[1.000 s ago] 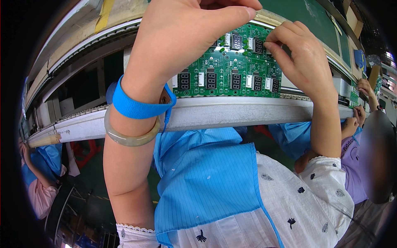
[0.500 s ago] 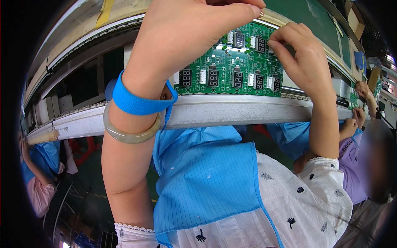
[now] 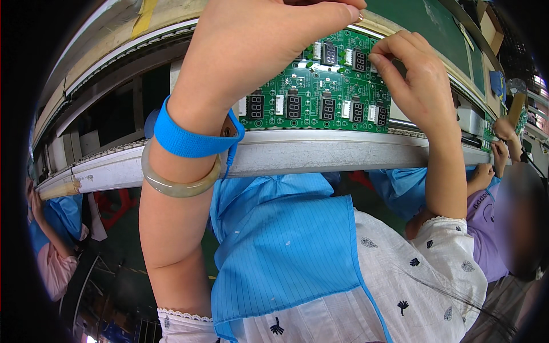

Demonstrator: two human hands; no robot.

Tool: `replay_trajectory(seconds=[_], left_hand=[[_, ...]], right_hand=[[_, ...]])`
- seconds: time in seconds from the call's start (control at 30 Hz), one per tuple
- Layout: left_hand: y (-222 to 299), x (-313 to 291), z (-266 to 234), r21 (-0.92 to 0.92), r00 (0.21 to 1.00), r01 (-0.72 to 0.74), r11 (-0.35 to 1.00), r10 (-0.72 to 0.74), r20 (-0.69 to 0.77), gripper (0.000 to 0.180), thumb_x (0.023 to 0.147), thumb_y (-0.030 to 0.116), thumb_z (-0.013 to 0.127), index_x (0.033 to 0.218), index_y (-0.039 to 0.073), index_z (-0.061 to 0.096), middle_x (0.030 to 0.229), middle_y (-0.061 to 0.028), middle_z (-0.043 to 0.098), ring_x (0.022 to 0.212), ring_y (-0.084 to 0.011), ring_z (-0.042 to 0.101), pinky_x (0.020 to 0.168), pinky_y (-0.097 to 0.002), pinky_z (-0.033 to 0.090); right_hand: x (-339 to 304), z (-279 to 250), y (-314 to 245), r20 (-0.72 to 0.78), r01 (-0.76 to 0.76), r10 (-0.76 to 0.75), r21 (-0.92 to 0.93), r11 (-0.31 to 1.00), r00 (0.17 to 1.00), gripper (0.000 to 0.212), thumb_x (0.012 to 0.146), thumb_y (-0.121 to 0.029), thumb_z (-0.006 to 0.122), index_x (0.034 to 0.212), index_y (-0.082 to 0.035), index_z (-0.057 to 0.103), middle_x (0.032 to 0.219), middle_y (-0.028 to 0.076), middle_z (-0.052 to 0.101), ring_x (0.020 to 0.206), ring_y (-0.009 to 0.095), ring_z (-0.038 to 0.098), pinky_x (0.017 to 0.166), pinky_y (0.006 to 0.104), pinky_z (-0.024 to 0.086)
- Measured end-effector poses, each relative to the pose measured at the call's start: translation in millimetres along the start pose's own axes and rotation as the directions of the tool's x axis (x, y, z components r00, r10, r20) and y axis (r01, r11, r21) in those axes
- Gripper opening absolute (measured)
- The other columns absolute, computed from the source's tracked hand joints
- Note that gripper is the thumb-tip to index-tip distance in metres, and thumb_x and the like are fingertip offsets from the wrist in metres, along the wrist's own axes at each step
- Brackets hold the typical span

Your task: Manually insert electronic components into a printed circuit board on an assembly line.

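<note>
Green circuit board [image 3: 320,91] sits on the conveyor rail [image 3: 320,154]; left hand [image 3: 257,51] pinched shut above it, contents hidden, right hand [image 3: 417,86] fingertips pinching its right edge — risk: skewed press bends pins or shifts board.

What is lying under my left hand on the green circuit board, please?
Around the left hand, the green circuit board shows rows of small black number displays. Whatever lies directly beneath the hand is covered.

A green circuit board [image 3: 320,94], a blue wrist strap [image 3: 191,140], a pale bangle [image 3: 177,186] (greenish-grey), a blue striped apron [image 3: 280,251].
</note>
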State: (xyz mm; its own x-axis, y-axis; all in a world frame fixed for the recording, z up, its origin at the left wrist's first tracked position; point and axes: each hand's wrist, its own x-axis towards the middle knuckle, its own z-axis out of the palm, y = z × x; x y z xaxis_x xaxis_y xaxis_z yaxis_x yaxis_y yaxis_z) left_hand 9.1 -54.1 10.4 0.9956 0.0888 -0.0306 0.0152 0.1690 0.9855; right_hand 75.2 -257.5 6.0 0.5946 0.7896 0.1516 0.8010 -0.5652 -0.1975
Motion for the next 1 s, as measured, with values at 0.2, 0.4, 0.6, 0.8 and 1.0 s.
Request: replay_trajectory(seconds=[0.2, 0.4, 0.6, 0.8, 1.0], left_hand=[[-1, 0, 0, -0.008, 1.0, -0.011, 1.0, 0.011, -0.003, 0.013, 0.085, 0.001, 0.065, 0.097, -0.002, 0.066, 0.086, -0.0045, 0.066, 0.076, -0.007, 0.06, 0.069, -0.0185, 0.049], [-1, -1, -2, -0.006, 1.0, -0.006, 1.0, 0.006, 0.006, 0.012, 0.085, 0.0, 0.064, 0.097, -0.002, 0.066, 0.087, -0.0054, 0.067, 0.077, -0.0076, 0.061, 0.07, -0.0188, 0.05], [-3, 0, 2, -0.062, 0.995, 0.039, 0.997, -0.033, 0.091, 0.014, 0.086, -0.001, 0.062, 0.1, -0.004, 0.064, 0.087, -0.0063, 0.066, 0.078, -0.0082, 0.061, 0.072, -0.0194, 0.05], [-15, 3, 3, -0.192, 0.966, 0.102, 0.976, -0.05, 0.255, 0.034, 0.09, -0.001, 0.057, 0.122, -0.005, 0.048, 0.091, -0.0058, 0.063, 0.085, -0.0078, 0.059, 0.076, -0.0189, 0.048], [-7, 1, 7, -0.163, 0.947, 0.152, 0.975, -0.096, 0.307, 0.047, 0.092, 0.0, 0.055, 0.134, -0.005, 0.034, 0.094, -0.0057, 0.061, 0.085, -0.0073, 0.057, 0.075, -0.0189, 0.046]], right_hand=[[-3, 1, -2, -0.016, -0.004, 0.004, 0.013, 1.0, 1.0, 0.009, 0.082, -0.009, 0.063, 0.087, -0.002, 0.061, 0.082, 0.011, 0.057, 0.081, 0.028, 0.055, 0.071, 0.0356, 0.045], [-1, -4, -3, -0.029, 0.081, -0.082, -0.058, 0.995, 0.996, 0.006, 0.081, -0.007, 0.065, 0.086, -0.003, 0.064, 0.082, 0.01, 0.059, 0.08, 0.027, 0.056, 0.072, 0.0339, 0.045], [2, -15, 7, -0.156, 0.081, -0.065, 0.1, 0.992, 0.986, 0.007, 0.082, -0.004, 0.066, 0.089, -0.001, 0.067, 0.08, 0.006, 0.064, 0.078, 0.017, 0.059, 0.07, 0.0263, 0.045], [7, -20, -3, -0.062, -0.03, 0.09, 0.633, 0.774, 0.994, 0.014, 0.087, -0.003, 0.064, 0.099, 0.002, 0.068, 0.094, 0.006, 0.065, 0.083, 0.011, 0.059, 0.071, 0.022, 0.046], [6, -15, 2, -0.002, 0.009, -0.012, 0.733, 0.68, 1.0, 0.017, 0.086, 0.0, 0.064, 0.102, 0.004, 0.066, 0.096, 0.008, 0.064, 0.09, 0.015, 0.062, 0.078, 0.0243, 0.051]])
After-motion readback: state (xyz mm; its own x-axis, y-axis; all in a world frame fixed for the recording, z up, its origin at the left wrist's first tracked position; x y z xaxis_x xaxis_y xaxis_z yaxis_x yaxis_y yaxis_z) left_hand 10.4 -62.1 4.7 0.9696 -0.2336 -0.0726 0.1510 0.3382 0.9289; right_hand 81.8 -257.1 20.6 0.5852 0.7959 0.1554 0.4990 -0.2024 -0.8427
